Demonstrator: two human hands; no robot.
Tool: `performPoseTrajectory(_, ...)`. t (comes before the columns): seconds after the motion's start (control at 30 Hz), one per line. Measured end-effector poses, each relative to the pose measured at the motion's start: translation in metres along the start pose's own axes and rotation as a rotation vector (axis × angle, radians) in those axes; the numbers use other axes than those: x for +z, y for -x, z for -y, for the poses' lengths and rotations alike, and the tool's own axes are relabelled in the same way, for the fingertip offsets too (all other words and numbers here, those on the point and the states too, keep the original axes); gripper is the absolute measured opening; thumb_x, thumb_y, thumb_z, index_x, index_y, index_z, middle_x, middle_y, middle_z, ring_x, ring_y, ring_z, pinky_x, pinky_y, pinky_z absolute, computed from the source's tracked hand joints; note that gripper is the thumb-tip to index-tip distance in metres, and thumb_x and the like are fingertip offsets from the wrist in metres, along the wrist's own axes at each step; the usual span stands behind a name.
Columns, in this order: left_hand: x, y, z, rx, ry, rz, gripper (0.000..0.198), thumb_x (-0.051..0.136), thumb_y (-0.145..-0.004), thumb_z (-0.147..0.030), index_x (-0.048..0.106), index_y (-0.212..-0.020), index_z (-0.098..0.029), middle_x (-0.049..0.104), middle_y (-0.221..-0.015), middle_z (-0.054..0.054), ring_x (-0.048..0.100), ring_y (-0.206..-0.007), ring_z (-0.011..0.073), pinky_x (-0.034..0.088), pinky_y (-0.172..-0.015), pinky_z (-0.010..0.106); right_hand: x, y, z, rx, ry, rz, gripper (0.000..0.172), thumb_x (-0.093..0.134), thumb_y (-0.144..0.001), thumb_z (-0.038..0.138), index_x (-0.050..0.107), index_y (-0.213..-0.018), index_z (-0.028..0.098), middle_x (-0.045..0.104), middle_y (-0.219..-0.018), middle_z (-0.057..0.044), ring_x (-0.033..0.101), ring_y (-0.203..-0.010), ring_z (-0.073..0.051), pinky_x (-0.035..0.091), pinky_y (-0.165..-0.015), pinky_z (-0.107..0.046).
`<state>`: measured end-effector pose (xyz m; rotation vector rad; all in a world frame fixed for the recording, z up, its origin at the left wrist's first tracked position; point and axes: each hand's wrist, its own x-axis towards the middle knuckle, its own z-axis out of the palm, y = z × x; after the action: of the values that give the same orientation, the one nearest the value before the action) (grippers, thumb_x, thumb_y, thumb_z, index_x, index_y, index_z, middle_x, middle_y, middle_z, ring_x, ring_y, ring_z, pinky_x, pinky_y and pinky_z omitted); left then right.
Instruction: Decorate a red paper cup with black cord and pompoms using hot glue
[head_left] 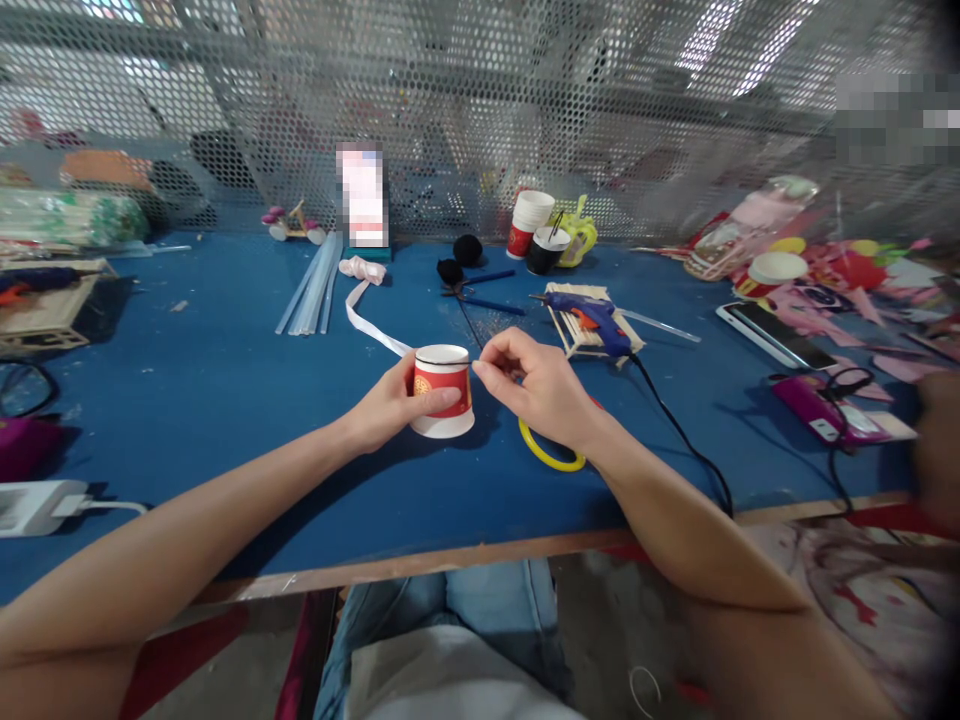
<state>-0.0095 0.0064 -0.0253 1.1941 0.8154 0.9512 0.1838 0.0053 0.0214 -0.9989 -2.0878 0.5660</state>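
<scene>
A red and white paper cup [442,390] stands upside down on the blue table [225,400]. My left hand [394,400] is wrapped round its left side, thumb across the front. My right hand [540,385] hovers at the cup's right edge with fingers pinched together; what they hold, if anything, is too small to make out. A white ribbon [367,315] trails from behind the cup toward the back. A yellow ring [547,455] lies under my right wrist.
A blue glue gun [592,315] rests on a stick frame, its black cord [690,440] running to the front edge. Glue sticks [311,285], scissors [480,290], stacked cups [529,222], a phone [772,335] and craft scraps lie around. A mesh screen [480,100] closes the back.
</scene>
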Motion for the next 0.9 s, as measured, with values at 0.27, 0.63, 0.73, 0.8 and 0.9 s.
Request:
performPoseTrajectory(0.27, -0.0004, 0.0005, 0.0013, 0.015, -0.008, 0.018, 0.047, 0.075, -0.067, -0.031, 0.055, -0.107, -0.017, 0.064, -0.098, 0.006, 0.061, -0.086, 0.0182, 0.046, -0.079, 0.033, 0.0010, -0.0009, -0.0028, 0.010, -0.005, 0.007, 0.012, 0.052, -0.085, 0.028, 0.048, -0.077, 0.020, 0.053, -0.066, 0.002, 0.047, -0.057, -0.009, 0.038, -0.054, -0.023)
performPoseTrajectory(0.63, -0.0031, 0.0004, 0.0037, 0.029, 0.003, 0.094, 0.048, 0.073, -0.069, -0.030, 0.054, -0.111, -0.017, 0.064, -0.102, 0.007, 0.060, -0.089, 0.0188, 0.046, -0.081, 0.033, 0.0017, -0.0001, -0.0036, 0.022, -0.054, 0.020, 0.010, 0.052, -0.085, 0.027, 0.050, -0.080, 0.019, 0.056, -0.068, 0.002, 0.050, -0.059, -0.009, 0.040, -0.055, -0.022)
performPoseTrajectory(0.73, -0.0037, 0.0007, 0.0022, 0.019, -0.014, 0.119, 0.049, 0.073, -0.069, -0.031, 0.053, -0.111, -0.016, 0.064, -0.101, 0.007, 0.059, -0.089, 0.0186, 0.045, -0.081, 0.033, 0.0010, 0.0004, -0.0041, -0.001, -0.092, 0.037, 0.010, 0.052, -0.086, 0.026, 0.053, -0.091, 0.018, 0.056, -0.068, 0.003, 0.048, -0.057, -0.008, 0.039, -0.054, -0.021)
performPoseTrajectory(0.8, -0.0040, 0.0011, 0.0014, 0.015, -0.010, 0.137, 0.049, 0.073, -0.070, -0.031, 0.052, -0.111, -0.016, 0.064, -0.100, 0.006, 0.059, -0.089, 0.0183, 0.045, -0.082, 0.034, -0.0002, 0.0004, -0.0038, -0.010, -0.105, 0.070, 0.012, 0.051, -0.087, 0.025, 0.056, -0.094, 0.018, 0.055, -0.067, 0.003, 0.046, -0.055, -0.007, 0.037, -0.052, -0.020)
performPoseTrajectory(0.9, -0.0047, 0.0013, 0.0011, 0.014, 0.013, 0.173, 0.047, 0.073, -0.070, -0.029, 0.053, -0.110, -0.017, 0.064, -0.099, 0.005, 0.059, -0.088, 0.0179, 0.045, -0.083, 0.034, -0.0026, 0.0001, -0.0027, -0.009, -0.147, 0.109, 0.010, 0.051, -0.086, 0.024, 0.058, -0.090, 0.017, 0.056, -0.069, 0.002, 0.046, -0.057, -0.007, 0.038, -0.053, -0.020)
